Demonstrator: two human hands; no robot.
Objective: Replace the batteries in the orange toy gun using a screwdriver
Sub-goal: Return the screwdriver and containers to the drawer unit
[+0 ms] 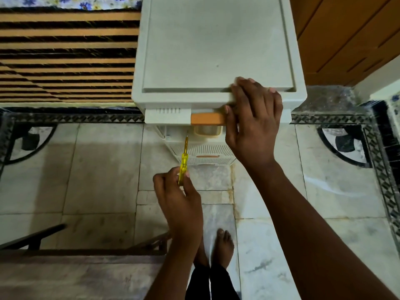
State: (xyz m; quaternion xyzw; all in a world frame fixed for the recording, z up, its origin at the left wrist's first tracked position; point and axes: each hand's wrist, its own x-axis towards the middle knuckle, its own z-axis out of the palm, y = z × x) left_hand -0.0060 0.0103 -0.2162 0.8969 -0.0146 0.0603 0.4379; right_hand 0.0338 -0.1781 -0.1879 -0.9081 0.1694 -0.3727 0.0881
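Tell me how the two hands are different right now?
The left hand pinches a yellow screwdriver in mid-air, while the right hand holds no tool. The right hand rests on the front edge of the white drawer unit by its orange handle; the left hand touches no furniture. The right hand reaches farther forward; the left hand stays nearer the body. Both are bare.

A home bedroom: patterned marble floor (104, 169), plastic drawer cabinet (216, 50), floral bedsheet (71, 1), wooden wardrobe (346, 35)
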